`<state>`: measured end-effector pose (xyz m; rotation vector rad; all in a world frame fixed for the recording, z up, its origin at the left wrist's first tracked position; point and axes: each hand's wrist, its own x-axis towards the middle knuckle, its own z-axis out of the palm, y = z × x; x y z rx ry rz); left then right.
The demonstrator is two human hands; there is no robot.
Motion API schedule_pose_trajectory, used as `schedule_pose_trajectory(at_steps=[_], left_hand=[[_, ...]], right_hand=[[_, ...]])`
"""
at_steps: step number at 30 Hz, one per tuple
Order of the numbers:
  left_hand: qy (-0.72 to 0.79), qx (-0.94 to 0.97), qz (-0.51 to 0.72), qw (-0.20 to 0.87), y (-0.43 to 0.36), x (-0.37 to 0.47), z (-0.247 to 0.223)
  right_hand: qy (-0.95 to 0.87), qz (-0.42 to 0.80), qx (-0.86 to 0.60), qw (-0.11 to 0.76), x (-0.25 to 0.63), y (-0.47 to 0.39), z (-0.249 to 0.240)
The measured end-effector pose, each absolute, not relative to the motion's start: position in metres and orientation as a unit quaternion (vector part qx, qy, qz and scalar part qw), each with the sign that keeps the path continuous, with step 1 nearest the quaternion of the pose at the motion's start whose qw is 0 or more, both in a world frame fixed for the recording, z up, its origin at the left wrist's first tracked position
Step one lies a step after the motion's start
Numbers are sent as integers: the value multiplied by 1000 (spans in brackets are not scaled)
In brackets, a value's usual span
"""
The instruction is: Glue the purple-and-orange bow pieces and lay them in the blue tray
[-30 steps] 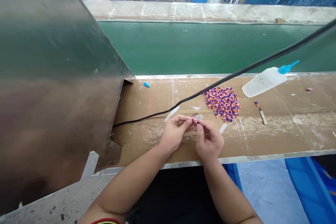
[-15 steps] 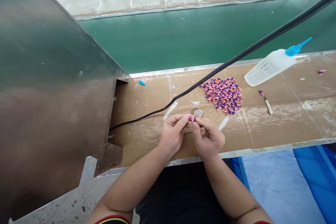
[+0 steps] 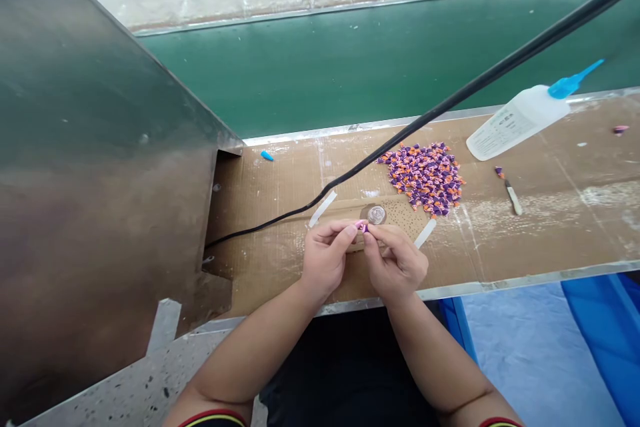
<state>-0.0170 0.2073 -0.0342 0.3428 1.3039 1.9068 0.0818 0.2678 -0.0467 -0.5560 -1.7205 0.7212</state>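
My left hand pinches a small pink piece between thumb and fingertips. Facing it, my right hand pinches a small purple piece. The two pieces meet between my fingertips, which hide most of them. Just beyond the fingers sits a small round clear dish on a speckled cardboard patch. A pile of small purple, pink and orange pieces lies behind and to the right of my hands.
A black cable crosses above the cardboard-covered bench. On the right are a white bottle with a blue nozzle and a small knife. A metal cabinet stands left; a green belt runs behind.
The purple piece in my right hand has come up against the pink piece in my left. The view has shifted slightly.
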Motion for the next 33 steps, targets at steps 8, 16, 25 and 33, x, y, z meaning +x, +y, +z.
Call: schedule_pose_trajectory(at_steps=[8,16,25,33], left_hand=[[562,285,725,278,203,-19,-33],[603,430,663,106,203,-24,-31],[618,484,619,17,202,-23,-31],[599,480,631,114,197,-18,-39]], right_hand=[[-728,302,-241,566,83,270,-45],[-728,298,-235,571,84,272,-43],[-723,321,-240,563,87,271,-44],[-735,289,-247,561,89,276,-46]])
